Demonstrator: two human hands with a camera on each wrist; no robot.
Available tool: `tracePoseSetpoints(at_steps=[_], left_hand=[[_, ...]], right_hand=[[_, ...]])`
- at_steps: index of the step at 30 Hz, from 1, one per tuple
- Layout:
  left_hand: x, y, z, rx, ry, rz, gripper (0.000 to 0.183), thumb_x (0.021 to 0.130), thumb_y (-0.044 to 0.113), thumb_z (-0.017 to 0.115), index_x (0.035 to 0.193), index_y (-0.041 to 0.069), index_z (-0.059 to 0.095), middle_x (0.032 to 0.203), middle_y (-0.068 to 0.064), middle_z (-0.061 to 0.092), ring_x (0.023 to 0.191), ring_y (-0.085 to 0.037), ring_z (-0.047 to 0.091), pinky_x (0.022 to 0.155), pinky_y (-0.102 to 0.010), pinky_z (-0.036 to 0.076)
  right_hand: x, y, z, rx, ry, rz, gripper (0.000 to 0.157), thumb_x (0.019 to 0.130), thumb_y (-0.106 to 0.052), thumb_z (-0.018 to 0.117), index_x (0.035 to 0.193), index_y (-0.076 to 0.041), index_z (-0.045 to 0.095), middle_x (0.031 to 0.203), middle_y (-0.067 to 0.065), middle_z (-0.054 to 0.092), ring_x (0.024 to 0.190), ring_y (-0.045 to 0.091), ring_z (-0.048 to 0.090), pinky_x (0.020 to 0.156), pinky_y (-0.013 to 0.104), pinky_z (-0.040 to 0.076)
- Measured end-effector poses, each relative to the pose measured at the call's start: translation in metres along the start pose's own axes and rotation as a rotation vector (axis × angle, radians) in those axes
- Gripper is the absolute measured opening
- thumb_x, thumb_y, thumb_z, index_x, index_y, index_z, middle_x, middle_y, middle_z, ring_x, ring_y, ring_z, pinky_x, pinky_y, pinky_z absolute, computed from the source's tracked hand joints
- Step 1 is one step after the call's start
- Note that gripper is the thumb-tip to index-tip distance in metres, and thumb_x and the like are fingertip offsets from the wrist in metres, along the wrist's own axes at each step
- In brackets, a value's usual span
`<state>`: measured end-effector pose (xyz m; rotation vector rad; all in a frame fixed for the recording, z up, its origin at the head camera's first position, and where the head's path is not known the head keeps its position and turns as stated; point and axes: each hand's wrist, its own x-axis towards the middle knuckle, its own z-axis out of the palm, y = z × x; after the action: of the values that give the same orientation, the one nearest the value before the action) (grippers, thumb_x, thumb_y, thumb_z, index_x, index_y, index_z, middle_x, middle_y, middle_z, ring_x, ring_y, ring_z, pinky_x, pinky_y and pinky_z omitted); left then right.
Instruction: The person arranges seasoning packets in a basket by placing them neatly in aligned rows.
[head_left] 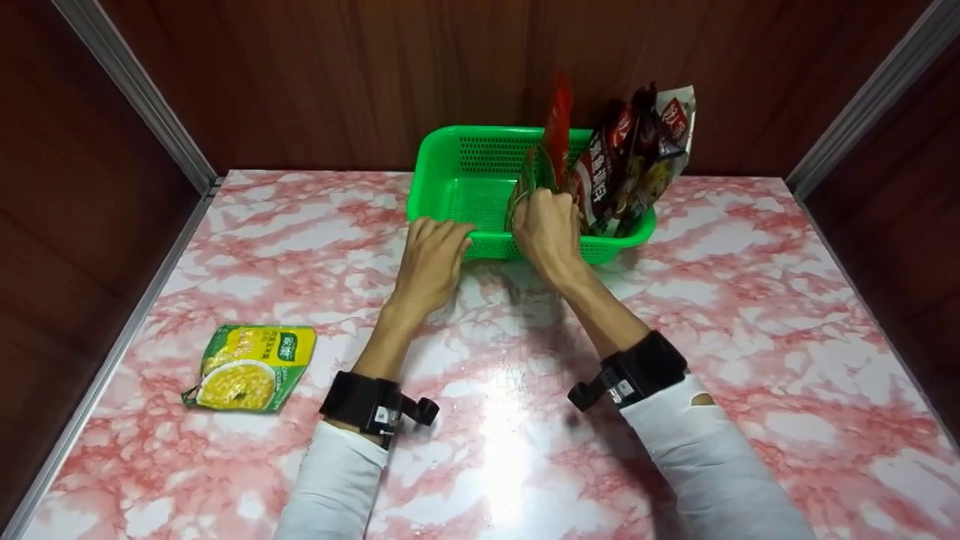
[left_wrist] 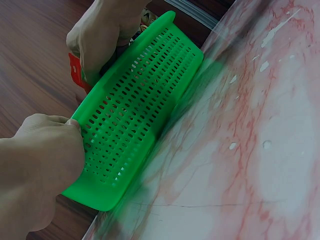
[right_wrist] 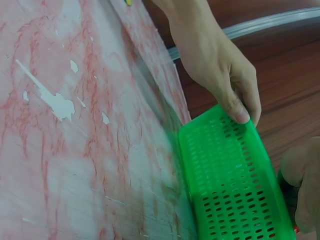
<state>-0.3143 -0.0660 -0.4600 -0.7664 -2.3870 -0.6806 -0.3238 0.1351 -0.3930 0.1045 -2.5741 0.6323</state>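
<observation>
In the head view a green plastic basket [head_left: 487,244] with slotted walls stands at the back of the table. My left hand [head_left: 431,262] grips its near rim at the left corner, thumb outside the wall in the right wrist view. My right hand [head_left: 551,229] reaches over the same rim and holds a green packet [head_left: 526,176] inside, its lower part hidden by the hand and basket wall. Just behind stands a red packet [head_left: 557,131]. Dark brown packets [head_left: 604,161] and a white-edged packet [head_left: 679,116] lean at the basket's right end.
A yellow-and-green food packet [head_left: 251,367] lies flat on the red-and-white marbled table [head_left: 735,300] at the left. A wooden panel [head_left: 315,82] rises close behind the basket. Side panels with metal edge strips [head_left: 142,82] bound the table.
</observation>
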Motion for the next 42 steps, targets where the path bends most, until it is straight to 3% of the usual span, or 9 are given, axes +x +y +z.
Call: tracePoseSetpoints(at_steps=[7,11,16,20,28,31,37,42], left_hand=[[-0.001,-0.001,0.002,0.012,0.014,0.011,0.034,0.12,0.022,0.053,0.135,0.002,0.076,0.124,-0.016,0.083,0.115,-0.04,0.071,0.119,-0.055,0.045],[-0.001,0.0,0.002,0.011,0.025,0.014,0.031,0.118,0.02,0.056,0.133,0.003,0.077,0.122,-0.016,0.083,0.114,-0.04,0.071,0.118,-0.055,0.045],[0.0,0.001,0.002,0.002,0.032,0.013,0.026,0.116,0.016,0.061,0.132,0.003,0.077,0.121,-0.017,0.083,0.113,-0.041,0.071,0.116,-0.055,0.046],[0.0,0.001,0.002,0.011,0.027,0.01,0.029,0.117,0.019,0.058,0.132,0.003,0.077,0.121,-0.016,0.083,0.113,-0.04,0.071,0.116,-0.055,0.046],[0.001,0.0,0.001,-0.013,0.0,-0.011,0.028,0.116,0.016,0.06,0.134,0.002,0.076,0.123,-0.017,0.083,0.116,-0.042,0.071,0.119,-0.056,0.044],[0.001,0.0,0.0,-0.011,-0.001,-0.012,0.028,0.116,0.016,0.059,0.134,0.002,0.076,0.123,-0.017,0.082,0.115,-0.042,0.07,0.119,-0.056,0.044],[0.0,0.0,0.0,0.012,0.0,-0.003,0.028,0.117,0.016,0.057,0.134,0.003,0.076,0.123,-0.017,0.083,0.115,-0.042,0.069,0.12,-0.055,0.044],[0.0,0.0,0.0,0.008,0.004,-0.001,0.029,0.117,0.017,0.058,0.133,0.003,0.076,0.122,-0.017,0.083,0.117,-0.042,0.07,0.12,-0.056,0.044]], right_hand=[[-0.004,0.001,-0.001,-0.007,0.012,-0.017,0.04,0.108,-0.013,0.058,0.068,-0.015,0.049,0.073,0.026,0.074,0.075,0.047,0.079,0.064,0.058,0.063],[-0.006,0.002,-0.003,-0.008,0.013,-0.021,0.038,0.11,-0.021,0.063,0.075,-0.005,0.066,0.087,0.036,0.079,0.084,0.054,0.08,0.072,0.061,0.067],[-0.008,0.004,-0.006,0.012,0.011,-0.012,0.039,0.109,-0.024,0.065,0.079,0.0,0.071,0.089,0.036,0.079,0.086,0.055,0.08,0.076,0.063,0.067],[-0.009,0.008,-0.008,0.024,0.019,-0.001,0.036,0.108,-0.025,0.068,0.081,0.0,0.071,0.09,0.037,0.079,0.085,0.056,0.08,0.075,0.064,0.066],[-0.011,0.015,-0.011,0.011,0.024,0.01,0.041,0.109,-0.029,0.066,0.074,-0.011,0.057,0.074,0.028,0.074,0.074,0.051,0.078,0.066,0.061,0.064],[-0.011,0.016,-0.011,0.001,0.03,0.001,0.041,0.11,-0.03,0.066,0.075,-0.009,0.059,0.073,0.027,0.074,0.071,0.05,0.077,0.064,0.061,0.063],[-0.014,0.018,-0.013,-0.02,0.029,-0.022,0.04,0.11,-0.032,0.064,0.092,0.003,0.073,0.073,0.025,0.073,0.062,0.042,0.073,0.058,0.057,0.062],[-0.02,0.024,-0.02,-0.001,0.037,-0.077,0.046,0.111,-0.034,0.064,0.112,0.01,0.078,0.066,0.018,0.064,0.052,0.027,0.056,0.048,0.045,0.049]])
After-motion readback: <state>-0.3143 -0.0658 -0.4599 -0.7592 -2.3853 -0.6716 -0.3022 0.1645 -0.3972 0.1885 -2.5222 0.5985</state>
